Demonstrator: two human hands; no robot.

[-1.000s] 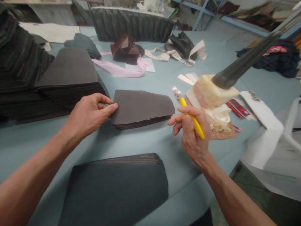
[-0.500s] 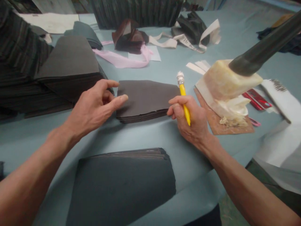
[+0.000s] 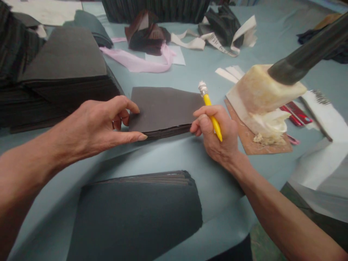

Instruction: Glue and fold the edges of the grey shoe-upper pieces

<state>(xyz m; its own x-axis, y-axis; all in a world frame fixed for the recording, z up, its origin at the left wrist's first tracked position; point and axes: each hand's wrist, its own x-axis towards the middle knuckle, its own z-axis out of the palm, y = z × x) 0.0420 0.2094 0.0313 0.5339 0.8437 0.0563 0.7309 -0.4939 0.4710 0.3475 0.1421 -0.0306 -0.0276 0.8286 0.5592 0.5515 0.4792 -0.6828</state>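
A short stack of dark grey sheet pieces (image 3: 165, 108) lies flat in front of me, its layers showing along the near edge. At its left end is my left hand (image 3: 108, 121), thumb stretched along the near edge and index fingertip at the top sheet's left side, with a gap between them. My right hand (image 3: 217, 128) is closed around a yellow pen-shaped tool (image 3: 208, 99) with a whitish wrapped end pointing up and away. The curled right fingers touch or nearly touch the stack's right end. Closer to me lies another stack of dark pieces (image 3: 138, 217), slightly fanned at the far edge.
Tall dark stacks (image 3: 65, 54) stand at left, with a dark row (image 3: 154, 11) at the back. Pink cloth (image 3: 136, 63) and whitish strips (image 3: 198, 43) lie behind. A yellowish block (image 3: 266, 88) with a dark handle (image 3: 296, 65) rests on a brown board (image 3: 250, 145) at right.
My left thumb has come down to the stack's near edge, and the left hand is lower and flatter. The right hand still holds the yellow tool. The view has shifted slightly.
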